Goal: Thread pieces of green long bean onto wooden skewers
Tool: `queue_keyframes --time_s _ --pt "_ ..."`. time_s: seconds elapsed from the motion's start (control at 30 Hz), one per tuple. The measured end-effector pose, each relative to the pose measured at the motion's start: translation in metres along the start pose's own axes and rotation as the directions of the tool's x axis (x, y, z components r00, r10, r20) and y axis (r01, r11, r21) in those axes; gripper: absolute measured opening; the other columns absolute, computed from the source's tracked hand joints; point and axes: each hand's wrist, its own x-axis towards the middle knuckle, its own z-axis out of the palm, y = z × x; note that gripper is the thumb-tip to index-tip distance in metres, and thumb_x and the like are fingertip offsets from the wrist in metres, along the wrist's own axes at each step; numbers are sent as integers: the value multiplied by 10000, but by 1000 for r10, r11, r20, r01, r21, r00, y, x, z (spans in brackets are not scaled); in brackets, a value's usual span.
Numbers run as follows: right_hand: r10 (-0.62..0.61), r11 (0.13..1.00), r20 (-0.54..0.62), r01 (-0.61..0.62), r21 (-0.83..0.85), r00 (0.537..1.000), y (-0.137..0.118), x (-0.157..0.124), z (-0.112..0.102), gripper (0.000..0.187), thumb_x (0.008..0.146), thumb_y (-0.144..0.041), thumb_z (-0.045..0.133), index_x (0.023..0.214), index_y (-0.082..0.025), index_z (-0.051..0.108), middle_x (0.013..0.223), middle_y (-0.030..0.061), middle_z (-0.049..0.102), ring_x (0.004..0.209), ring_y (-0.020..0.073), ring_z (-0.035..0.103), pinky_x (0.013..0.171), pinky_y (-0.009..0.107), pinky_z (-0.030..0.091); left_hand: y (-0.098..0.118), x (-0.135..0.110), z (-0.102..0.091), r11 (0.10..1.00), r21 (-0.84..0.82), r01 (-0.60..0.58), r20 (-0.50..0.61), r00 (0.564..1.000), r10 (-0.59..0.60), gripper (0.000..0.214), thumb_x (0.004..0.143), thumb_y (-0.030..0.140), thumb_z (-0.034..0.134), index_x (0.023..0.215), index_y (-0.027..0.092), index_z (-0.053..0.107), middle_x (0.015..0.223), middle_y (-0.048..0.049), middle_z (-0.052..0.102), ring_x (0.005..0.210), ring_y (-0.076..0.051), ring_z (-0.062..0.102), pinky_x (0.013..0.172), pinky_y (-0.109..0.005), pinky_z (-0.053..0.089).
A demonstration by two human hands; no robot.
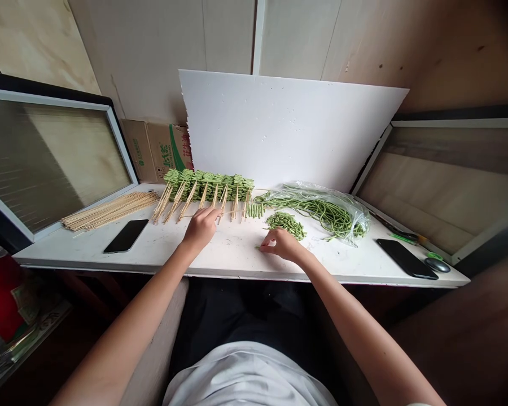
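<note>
My left hand (201, 228) is closed around a thin wooden skewer, which lies roughly level across the table in front of the stacked skewers. To its right, my right hand (283, 243) is pinched low over the table, with a small green bean piece at the fingertips. Just beyond that hand is a heap of cut bean pieces (287, 223). Behind my left hand stand stacked skewers of green beans (209, 188), their bare stick ends pointing towards me. One skewer of beans (254, 210) lies at the right end of the stack.
Bare skewers (110, 211) lie in a bundle at left, near a phone (126, 235). Long beans (330, 214) spill from a clear plastic bag (358, 211). At right are another phone (406, 259) and a computer mouse (437, 264). A white board (288, 129) and a carton (152, 149) stand behind.
</note>
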Motion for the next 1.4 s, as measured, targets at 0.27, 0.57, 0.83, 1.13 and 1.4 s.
queue_keyframes --time_s 0.27,0.57,0.83,1.13,1.4 --pt "136 958 -194 -79 276 972 -6 7 -15 292 671 -465 939 859 -258 856 875 87 808 737 244 702 629 354 538 2 3 -3 1000 3 -6 -20 1000 6 439 812 -88 405 982 171 717 831 -68 705 805 -214 664 732 -324 565" --pt "410 596 -147 -142 790 900 -12 9 -27 452 649 -512 954 979 -236 817 1049 66 798 881 185 720 624 250 531 9 6 -5 1000 -27 -9 -25 1000 8 440 807 -96 411 988 170 710 830 -62 702 814 -212 666 737 -319 551" --pt "415 459 -171 -43 888 894 -16 12 -19 351 700 -421 955 972 -262 800 1145 37 793 1087 211 738 584 199 563 15 7 -7 999 -37 -12 -36 999 11 417 831 -85 429 1002 161 720 842 -71 711 828 -224 674 746 -331 555" --pt "400 333 -116 -27 942 909 -17 12 -19 240 774 -356 924 950 -277 781 1075 5 804 1060 181 752 555 170 569 18 7 -7 998 -57 -17 -39 999 14 375 887 -58 433 1016 144 722 876 -83 733 828 -226 683 746 -331 560" --pt "408 348 -116 -37 937 906 -8 13 -19 250 775 -382 917 962 -281 785 1095 10 803 1122 203 742 586 183 589 18 7 -5 998 -59 -15 -33 999 13 389 880 -65 428 1008 151 724 862 -74 724 809 -213 680 734 -324 561"
